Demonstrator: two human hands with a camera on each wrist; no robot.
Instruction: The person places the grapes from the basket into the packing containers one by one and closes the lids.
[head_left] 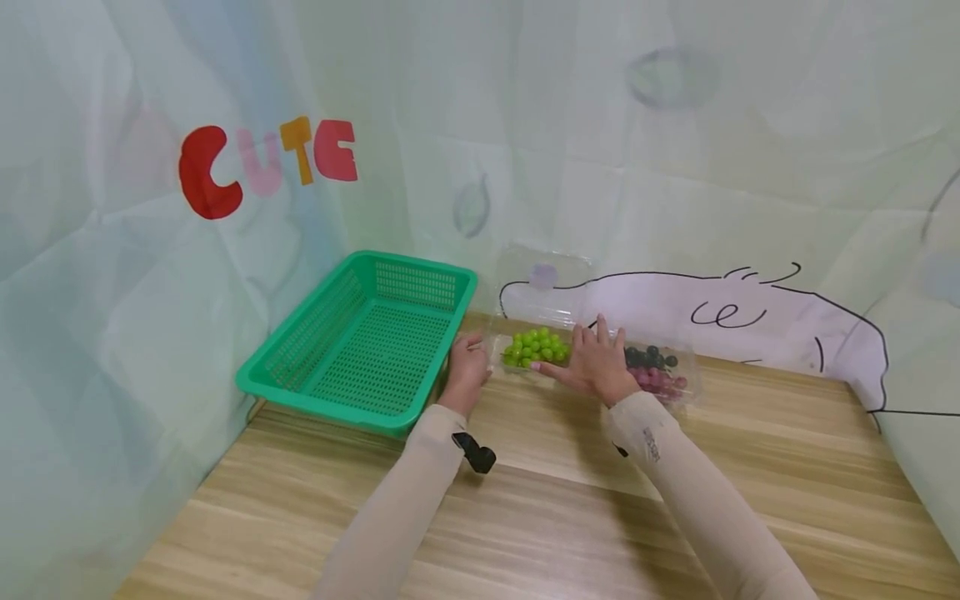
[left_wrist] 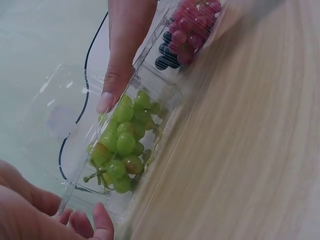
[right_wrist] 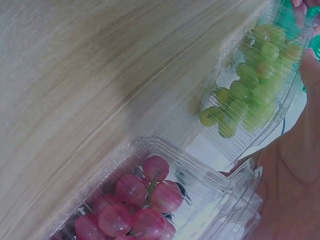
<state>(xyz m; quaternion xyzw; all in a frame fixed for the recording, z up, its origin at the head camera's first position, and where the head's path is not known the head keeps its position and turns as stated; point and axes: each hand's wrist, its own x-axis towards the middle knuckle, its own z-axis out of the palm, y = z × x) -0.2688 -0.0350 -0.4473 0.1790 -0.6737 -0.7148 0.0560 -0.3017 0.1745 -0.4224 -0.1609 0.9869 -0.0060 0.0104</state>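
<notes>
Green grapes (head_left: 536, 346) lie in a clear plastic box (left_wrist: 172, 95), its see-through lid (head_left: 558, 267) raised against the wall. My left hand (head_left: 467, 367) is at the box's left end, fingers curled at its corner. Over the right end of that box reaches my right hand (head_left: 597, 360), fingers spread and fairly straight, thumb along the near rim. Right beside it is a second clear box (right_wrist: 200, 175) with red grapes (head_left: 660, 383) and dark grapes (head_left: 648, 358), partly hidden by the right hand and wrist.
A green plastic basket (head_left: 438, 392) with perforated sides stands left of my left hand. The wooden table (head_left: 525, 517) meets a fabric backdrop (head_left: 675, 192) behind the boxes, with coloured letters (head_left: 335, 150) on its left part.
</notes>
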